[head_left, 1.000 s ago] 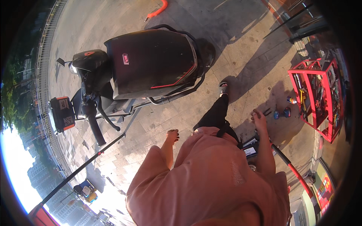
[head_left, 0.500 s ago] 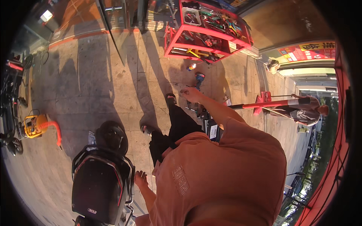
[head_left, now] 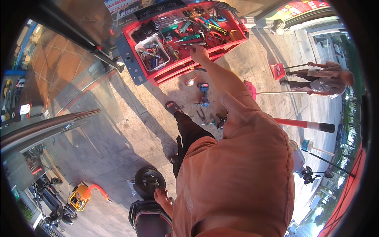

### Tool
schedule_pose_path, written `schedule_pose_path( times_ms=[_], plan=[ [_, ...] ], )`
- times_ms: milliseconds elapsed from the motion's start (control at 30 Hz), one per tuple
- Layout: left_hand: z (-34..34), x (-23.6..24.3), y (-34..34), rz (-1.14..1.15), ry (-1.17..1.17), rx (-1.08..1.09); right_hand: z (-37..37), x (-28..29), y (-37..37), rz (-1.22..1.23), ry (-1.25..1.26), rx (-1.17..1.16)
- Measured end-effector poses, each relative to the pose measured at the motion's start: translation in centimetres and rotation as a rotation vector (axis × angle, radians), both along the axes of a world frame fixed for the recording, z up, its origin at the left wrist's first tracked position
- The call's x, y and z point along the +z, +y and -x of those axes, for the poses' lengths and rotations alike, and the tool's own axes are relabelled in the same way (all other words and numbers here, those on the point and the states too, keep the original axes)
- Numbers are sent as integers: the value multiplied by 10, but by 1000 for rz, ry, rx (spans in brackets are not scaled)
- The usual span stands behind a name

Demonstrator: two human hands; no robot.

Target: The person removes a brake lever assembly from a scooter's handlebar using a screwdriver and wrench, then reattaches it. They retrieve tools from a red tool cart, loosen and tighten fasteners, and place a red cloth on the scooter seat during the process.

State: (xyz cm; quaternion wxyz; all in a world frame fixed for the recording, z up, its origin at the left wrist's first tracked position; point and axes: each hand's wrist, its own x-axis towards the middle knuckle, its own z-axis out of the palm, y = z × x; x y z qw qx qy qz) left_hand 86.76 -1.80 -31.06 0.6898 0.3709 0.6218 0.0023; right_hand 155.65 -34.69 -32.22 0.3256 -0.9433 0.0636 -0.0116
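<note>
My right hand (head_left: 199, 54) is at the near edge of the red tool cart's (head_left: 158, 77) top tray, its fingers bent down among the tools. A slim dark tool lies right at the fingertips; whether it is gripped there or only touched is hard to see. Near the hand are green-handled screwdrivers (head_left: 188, 38), red-handled pliers (head_left: 214, 38) and a white basket (head_left: 139, 51) of small parts. Low by my left side, my left hand (head_left: 162, 197) hangs with loosely bent fingers and nothing in it. Beneath it are a scooter's black wheel (head_left: 150, 179) and rear rack (head_left: 136, 207).
On the paving lie a blue cordless drill (head_left: 204, 94), pliers (head_left: 201, 115) and a small can (head_left: 190, 82). A yellow machine (head_left: 81, 195) with an orange hose stands at left. A person (head_left: 321, 78) at right holds a broom and a red dustpan (head_left: 277, 71). A metal door handle (head_left: 51, 122) juts in.
I have stepped up to the tool cart. My right hand has moved from above the drill to the tray's tools. My left hand has left the scooter's side and hangs nearer its wheel.
</note>
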Motion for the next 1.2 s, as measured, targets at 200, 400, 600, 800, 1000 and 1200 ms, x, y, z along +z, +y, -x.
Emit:
schedule_pose_path(
  times_ms=[200, 400, 600, 800, 1000, 1200],
  plan=[
    [-92, 67, -15, -87, 84, 14, -70, 1, -22, 463, 179, 13],
    [-67, 45, -15, 123, 143, 72, -82, -12, -56, 256, 214, 72],
    [-82, 50, -26, 7, 243, 102, -99, -19, -112, 213, 95, -123],
    [-137, 78, -31, -110, 280, -105, -109, -17, -109, 314, 16, -170],
    [-131, 64, -41, -88, 271, 17, -69, 18, 11, -503, -216, 333],
    [-64, 56, -139, 134, 433, -405, 81, 17, 169, -696, 324, 969]
  ],
)
